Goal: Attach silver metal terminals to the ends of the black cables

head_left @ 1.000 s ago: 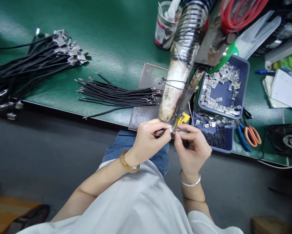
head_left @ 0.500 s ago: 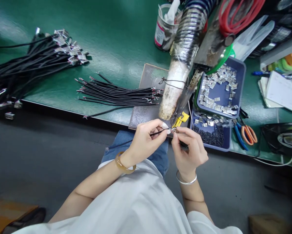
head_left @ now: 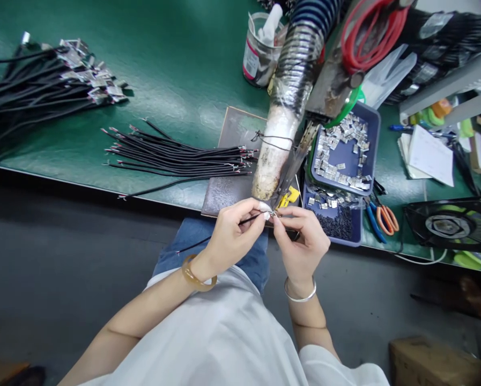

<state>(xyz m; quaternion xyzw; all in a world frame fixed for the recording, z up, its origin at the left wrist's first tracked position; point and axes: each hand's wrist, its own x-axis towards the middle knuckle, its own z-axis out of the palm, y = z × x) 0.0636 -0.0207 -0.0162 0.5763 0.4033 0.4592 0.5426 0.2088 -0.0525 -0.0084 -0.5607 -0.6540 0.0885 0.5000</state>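
My left hand (head_left: pixel 234 230) pinches a thin black cable (head_left: pixel 194 246) close to its stripped end, with a white cover on a fingertip. The cable's other end trails down over my lap. Opposite it, my right hand (head_left: pixel 304 241) is closed, thumb and forefinger meeting at the bared wire ends. What lies between those fingertips is too small and hidden to name. Just beyond the fingers are a yellow clip-like piece (head_left: pixel 289 197) and a slanted metal arm (head_left: pixel 300 153). A row of cut black cables (head_left: pixel 176 155) lies to the left, partly on a dark board (head_left: pixel 220 195).
A taped exhaust hose (head_left: pixel 282 102) hangs over the board. Blue trays hold metal connectors (head_left: pixel 340 166) and small black pieces (head_left: pixel 337 224). Orange-handled pliers (head_left: pixel 387 220) and a black fan (head_left: pixel 449 224) lie right. Finished-looking cables with metal plugs (head_left: pixel 99 80) are heaped left; a jar (head_left: pixel 260 56) stands behind.
The view has shifted to the right, so the bench things appear further left. Both hands stay together at the cable end, with only slight finger movement.
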